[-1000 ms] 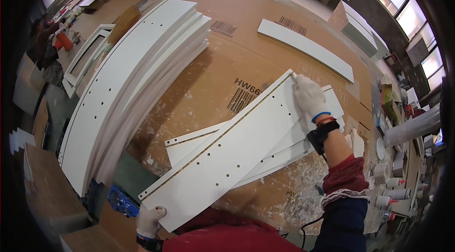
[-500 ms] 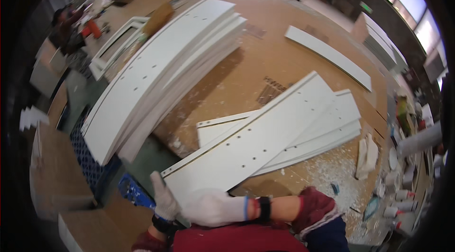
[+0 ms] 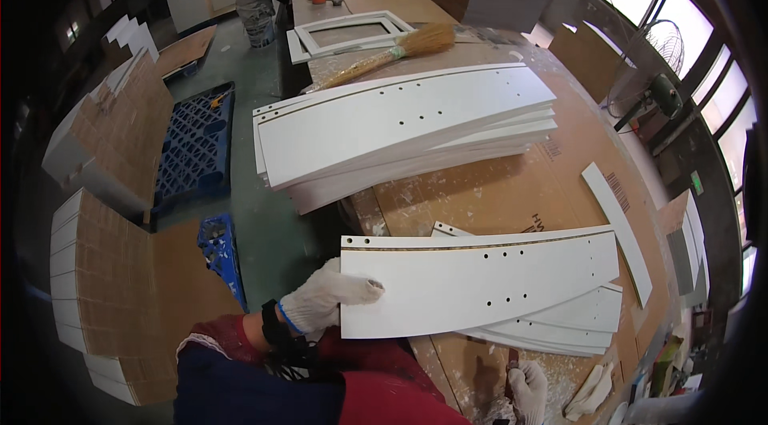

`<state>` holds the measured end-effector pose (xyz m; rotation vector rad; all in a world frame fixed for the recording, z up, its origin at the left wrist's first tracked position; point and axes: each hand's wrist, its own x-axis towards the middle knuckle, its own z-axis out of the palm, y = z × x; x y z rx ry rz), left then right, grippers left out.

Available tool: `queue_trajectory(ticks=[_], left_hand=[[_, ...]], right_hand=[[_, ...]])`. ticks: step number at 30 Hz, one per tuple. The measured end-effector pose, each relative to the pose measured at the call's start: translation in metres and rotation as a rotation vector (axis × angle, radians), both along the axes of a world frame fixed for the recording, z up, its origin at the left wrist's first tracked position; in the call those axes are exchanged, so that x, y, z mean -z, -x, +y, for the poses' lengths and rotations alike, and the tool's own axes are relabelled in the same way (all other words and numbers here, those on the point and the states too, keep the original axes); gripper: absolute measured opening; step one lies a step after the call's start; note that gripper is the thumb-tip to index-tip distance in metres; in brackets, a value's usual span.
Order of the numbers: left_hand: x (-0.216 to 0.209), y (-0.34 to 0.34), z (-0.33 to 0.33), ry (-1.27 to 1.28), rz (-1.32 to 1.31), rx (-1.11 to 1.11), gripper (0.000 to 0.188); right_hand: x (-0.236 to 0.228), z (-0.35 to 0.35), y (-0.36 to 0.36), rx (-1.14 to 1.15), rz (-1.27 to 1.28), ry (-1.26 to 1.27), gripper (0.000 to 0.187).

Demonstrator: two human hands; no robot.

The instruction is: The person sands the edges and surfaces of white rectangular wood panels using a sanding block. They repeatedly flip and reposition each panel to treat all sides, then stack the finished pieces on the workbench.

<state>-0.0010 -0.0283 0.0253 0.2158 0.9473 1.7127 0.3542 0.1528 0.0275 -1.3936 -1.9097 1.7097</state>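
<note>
Cardboard-covered surface [image 3: 512, 193] carries a tall stack of white panels [image 3: 400, 125] well beyond your fingers. Your left hand [image 3: 324, 301], gloved, grips the near end of the top white drilled panel [image 3: 480, 281]. Your right hand [image 3: 530, 389] sits low; its fingers can't be read.

floor [image 3: 264, 217]: green concrete | windows [image 3: 704, 41]: bright daylight, right side

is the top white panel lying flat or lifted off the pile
Flat: the top white panel rests on the pile; the left hand grips its left end.
</note>
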Motion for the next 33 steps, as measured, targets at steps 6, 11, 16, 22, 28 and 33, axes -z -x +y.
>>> queue_trajectory(ticks=[6, 11, 16, 22, 28, 33], left_hand=[[-0.056, 0.030, -0.010, -0.117, 0.134, -0.251, 0.021], [-0.077, 0.079, -0.014, -0.396, 0.191, -0.439, 0.030], [-0.069, 0.139, -0.031, -0.233, 0.478, -0.520, 0.029], [-0.060, 0.160, -0.013, -0.052, 0.448, -0.644, 0.028], [-0.072, 0.188, -0.020, 0.365, 0.852, -0.637, 0.039], [-0.092, 0.131, -0.008, 0.508, 1.637, -1.154, 0.061]], right_hand=[[0.004, -0.003, 0.012, -0.031, 0.027, -0.087, 0.016], [0.008, 0.002, 0.011, -0.077, -0.025, -0.106, 0.016], [0.014, 0.005, 0.012, 0.038, -0.006, -0.045, 0.019], [0.021, 0.010, 0.013, 0.048, -0.010, -0.030, 0.018], [0.029, 0.011, 0.010, 0.054, -0.006, -0.011, 0.016], [0.032, 0.012, -0.003, 0.111, -0.011, -0.012, 0.015]])
